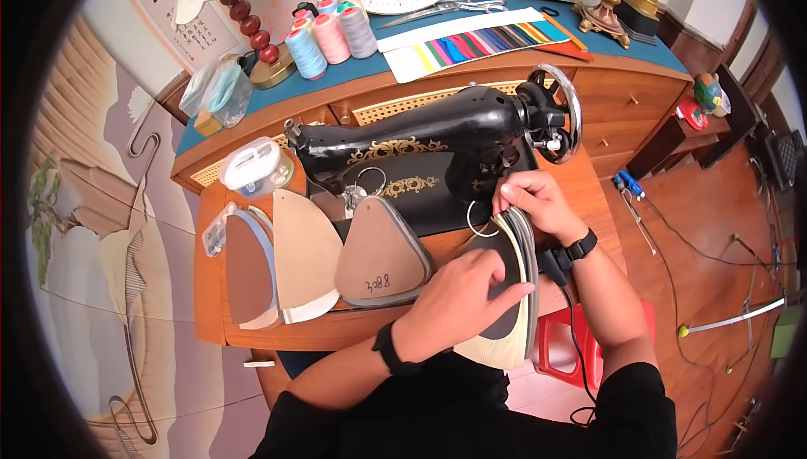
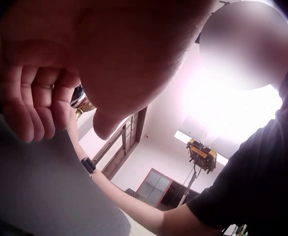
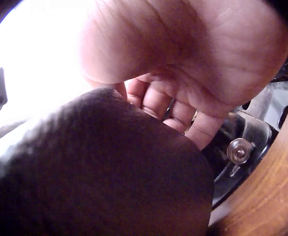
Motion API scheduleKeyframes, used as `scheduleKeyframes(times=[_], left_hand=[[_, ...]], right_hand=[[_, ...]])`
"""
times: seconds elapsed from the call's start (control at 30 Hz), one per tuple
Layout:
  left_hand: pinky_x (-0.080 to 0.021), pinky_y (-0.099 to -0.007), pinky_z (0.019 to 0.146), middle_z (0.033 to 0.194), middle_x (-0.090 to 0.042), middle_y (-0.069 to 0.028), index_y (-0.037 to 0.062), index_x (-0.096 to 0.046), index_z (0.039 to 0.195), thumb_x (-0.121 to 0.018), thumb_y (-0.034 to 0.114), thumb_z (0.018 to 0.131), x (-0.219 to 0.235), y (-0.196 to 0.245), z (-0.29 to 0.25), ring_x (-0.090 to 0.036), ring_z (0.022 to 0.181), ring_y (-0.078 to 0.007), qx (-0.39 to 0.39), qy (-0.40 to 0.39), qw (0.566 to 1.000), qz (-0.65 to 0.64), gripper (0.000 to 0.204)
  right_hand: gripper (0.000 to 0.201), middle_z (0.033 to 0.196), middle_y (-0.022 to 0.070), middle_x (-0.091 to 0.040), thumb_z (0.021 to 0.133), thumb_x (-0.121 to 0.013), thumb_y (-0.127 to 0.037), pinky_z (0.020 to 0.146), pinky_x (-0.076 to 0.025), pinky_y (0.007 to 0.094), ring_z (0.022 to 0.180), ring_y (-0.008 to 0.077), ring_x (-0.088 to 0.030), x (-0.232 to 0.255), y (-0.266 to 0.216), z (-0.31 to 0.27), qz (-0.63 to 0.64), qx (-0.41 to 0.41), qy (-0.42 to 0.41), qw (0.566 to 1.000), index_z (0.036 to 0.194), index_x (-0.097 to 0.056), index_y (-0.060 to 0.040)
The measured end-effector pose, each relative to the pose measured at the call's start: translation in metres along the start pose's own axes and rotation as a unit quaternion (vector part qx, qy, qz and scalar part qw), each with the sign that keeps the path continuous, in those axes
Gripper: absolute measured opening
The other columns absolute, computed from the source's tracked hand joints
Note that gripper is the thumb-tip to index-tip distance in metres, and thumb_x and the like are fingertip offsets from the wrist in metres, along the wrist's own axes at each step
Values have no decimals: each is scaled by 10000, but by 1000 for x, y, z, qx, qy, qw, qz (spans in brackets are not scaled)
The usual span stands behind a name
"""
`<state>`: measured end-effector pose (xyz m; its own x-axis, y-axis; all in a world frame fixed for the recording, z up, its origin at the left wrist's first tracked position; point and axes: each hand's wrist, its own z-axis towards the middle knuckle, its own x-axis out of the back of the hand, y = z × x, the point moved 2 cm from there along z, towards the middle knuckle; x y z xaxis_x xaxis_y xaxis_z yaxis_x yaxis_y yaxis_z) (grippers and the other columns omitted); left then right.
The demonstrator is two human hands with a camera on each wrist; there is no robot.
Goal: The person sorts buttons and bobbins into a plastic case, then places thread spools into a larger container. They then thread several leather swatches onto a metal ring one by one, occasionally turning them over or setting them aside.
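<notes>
In the head view my right hand (image 1: 542, 203) pinches the narrow top of a thick bundle of rounded triangular swatches (image 1: 531, 324), near the metal ring (image 1: 469, 225) at their tip. The bundle hangs upright over the table's front edge, with cream and grey layers showing. My left hand (image 1: 450, 299) lies against its left face, thumb stretched out towards the sheet edges. Up close in the left wrist view, its fingers (image 2: 43, 105) are loosely bent over a grey sheet (image 2: 41, 182). A dark sheet (image 3: 109, 167) fills much of the right wrist view below the right palm (image 3: 193, 44).
A black sewing machine (image 1: 412, 139) stands behind the hands. To the left lie a ringed swatch stack (image 1: 382, 261) marked with a number, a beige swatch stack (image 1: 304, 249) and a brown one (image 1: 250, 270). Thread spools (image 1: 332, 39) and a colour card (image 1: 479, 43) sit farther back.
</notes>
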<state>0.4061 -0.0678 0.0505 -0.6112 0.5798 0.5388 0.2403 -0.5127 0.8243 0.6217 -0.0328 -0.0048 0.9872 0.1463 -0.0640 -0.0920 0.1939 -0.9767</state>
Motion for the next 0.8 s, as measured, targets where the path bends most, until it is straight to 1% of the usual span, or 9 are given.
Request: scheduleKeyframes(times=[0.13, 0.2, 0.33, 0.5, 0.53, 0.6, 0.63, 0.73, 0.8], left_hand=[[-532, -355, 617, 738, -619, -113, -2, -576, 840, -795, 243, 875, -11, -7, 5, -640, 649, -230, 8, -14, 999, 44, 331], [-531, -356, 619, 748, -627, -117, -8, -574, 838, -769, 166, 869, -12, -9, 4, -647, 650, -232, 3, 13, 1000, -19, 263], [-532, -350, 618, 757, -636, -119, -14, -575, 841, -732, 90, 848, -8, -13, 3, -645, 642, -228, 24, 4, 999, -35, 189], [-480, -336, 579, 766, -609, -141, -9, -559, 866, -616, 72, 878, 16, -16, -1, -608, 621, -218, 87, 61, 994, -21, 100], [-448, -338, 558, 738, -596, -123, -5, -562, 868, -603, 75, 886, 23, -22, 0, -585, 623, -186, 37, 108, 993, -2, 92], [-423, -330, 545, 678, -561, -94, -5, -565, 862, -592, 66, 897, 38, -26, 1, -543, 601, -145, 96, 120, 988, -17, 84], [-469, -393, 583, 701, -611, -181, -25, -557, 831, -622, 90, 885, 46, -27, 3, -617, 627, -314, 126, 129, 983, -27, 143], [-461, -378, 552, 645, -611, -158, -22, -565, 835, -618, 95, 896, 63, -34, 3, -616, 571, -263, 166, 132, 976, -40, 142], [-455, -368, 531, 605, -607, -138, -19, -573, 836, -618, 102, 903, 68, -32, 3, -614, 538, -228, 163, 147, 975, -30, 146]], right_hand=[[312, 801, 55, -690, 1037, -604, -204, 694, -517, 272, 750, 111, -638, 0, -6, 0, 3, -1, 1, 1000, 814, -657, 9], [308, 805, 54, -691, 1036, -605, -201, 696, -518, 270, 751, 110, -639, 0, -5, -1, -1, 5, -7, 1000, 816, -656, 9], [305, 809, 55, -691, 1036, -603, -198, 701, -517, 270, 759, 112, -640, -1, -4, -1, 4, 5, -7, 1000, 817, -655, 8], [309, 814, 61, -693, 1038, -602, -203, 706, -513, 271, 765, 118, -638, 2, -4, -1, -2, -5, -5, 1000, 819, -654, 9], [311, 817, 65, -694, 1038, -601, -205, 709, -512, 272, 767, 121, -636, 1, -3, -1, 2, -4, -5, 1000, 818, -653, 9], [315, 816, 68, -695, 1039, -600, -208, 712, -510, 274, 770, 124, -635, -1, -1, -1, 25, -11, -4, 1000, 816, -652, 7], [318, 816, 72, -695, 1040, -599, -212, 716, -508, 276, 773, 128, -634, -2, -1, 0, 46, -17, -8, 999, 814, -652, 6], [348, 802, 105, -669, 1041, -578, -227, 713, -479, 300, 770, 171, -606, -2, -4, -1, 14, -23, -2, 1000, 776, -612, -4], [329, 824, 82, -695, 1043, -591, -215, 718, -505, 279, 776, 135, -634, 0, -2, 0, 13, -15, -14, 1000, 805, -649, 5]])
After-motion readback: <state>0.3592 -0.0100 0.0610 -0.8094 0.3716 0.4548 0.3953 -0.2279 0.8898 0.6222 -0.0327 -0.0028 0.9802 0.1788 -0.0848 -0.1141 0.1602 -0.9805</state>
